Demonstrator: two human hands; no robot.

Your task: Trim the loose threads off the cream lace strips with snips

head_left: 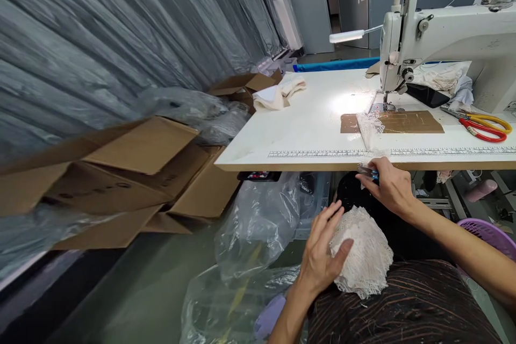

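My left hand (320,255), fingers spread, lies against the side of a cream lace bundle (365,252) on my lap. Just below the table's front edge, my right hand (389,185) is closed around small thread snips (367,172) with a bit of blue on them. A narrow white lace strip (367,131) runs from under the needle of the sewing machine (393,59) down over the table edge, close to the snips. Whether the blades touch the lace I cannot tell.
On the white table (306,129) are a printed ruler (322,154), red-and-yellow-handled scissors (484,123) and folded cream fabric (278,92). An open cardboard box (121,183) stands at left, clear plastic bags (258,231) below, and a purple basket (489,234) at right.
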